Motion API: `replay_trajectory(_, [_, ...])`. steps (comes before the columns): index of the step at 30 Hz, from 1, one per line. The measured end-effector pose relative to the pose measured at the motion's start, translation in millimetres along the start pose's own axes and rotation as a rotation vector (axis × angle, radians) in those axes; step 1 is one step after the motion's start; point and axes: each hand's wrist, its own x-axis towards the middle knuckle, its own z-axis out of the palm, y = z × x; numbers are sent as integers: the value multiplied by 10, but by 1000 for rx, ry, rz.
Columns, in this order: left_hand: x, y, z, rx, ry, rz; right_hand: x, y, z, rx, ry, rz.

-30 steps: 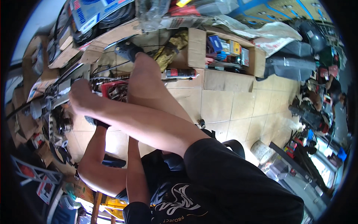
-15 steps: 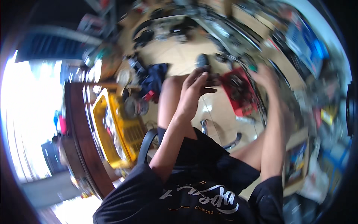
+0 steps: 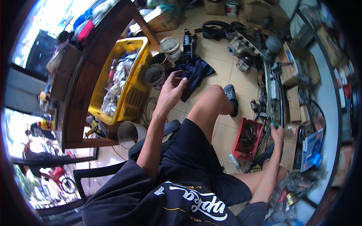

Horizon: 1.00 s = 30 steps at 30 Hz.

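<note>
My left hand (image 3: 174, 87) is raised above my bent leg, near a dark blue cloth (image 3: 200, 75) on the floor, with its fingers loosely curled and apart and nothing visible in them. At the right, my right hand (image 3: 278, 133) grips a green-handled tool (image 3: 274, 124) with a thin shaft, low among long metal parts (image 3: 272, 84). Just left of that hand sits a red tray (image 3: 240, 152) of dark metal parts, and a small tube (image 3: 234, 161) lies below the tray.
A yellow crate (image 3: 134, 101) of mixed items stands beside a wooden table (image 3: 79, 90), near buckets (image 3: 132, 133). Engine parts (image 3: 243, 47) and cardboard boxes (image 3: 294, 64) line the back and right. A mesh chair (image 3: 98, 180) is behind me; outside, a person (image 3: 32, 154) is by a red motorbike (image 3: 62, 179).
The view has swung round to show the table and crate. My hands have moved apart: the left is raised, while the right holds the green-handled tool by the red tray.
</note>
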Motion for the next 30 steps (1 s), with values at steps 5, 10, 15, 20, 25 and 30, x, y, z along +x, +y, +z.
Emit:
replay_trajectory(5, [33, -135, -792, 619, -49, -187, -113, -357, 161, 42, 25, -126])
replay_trajectory(10, [179, -1056, -1447, 800, -4, -346, -720, -1037, 71, 118, 57, -165])
replay_trajectory(15, [265, -1496, -1527, 719, -17, -538, -1226, -1109, 391, 468, 45, -68])
replay_trajectory(20, [253, -2097, -1538, 601, -66, -575, -1754, -1490, 412, 1029, -167, 270])
replay_trajectory(25, [146, -2310, -1655, 525, -117, -634, -1923, -1942, 227, 1121, -324, 366])
replay_trajectory(30, [138, -2208, -1743, 385, -78, -628, -2069, -2601, -16, 1139, -282, 304])
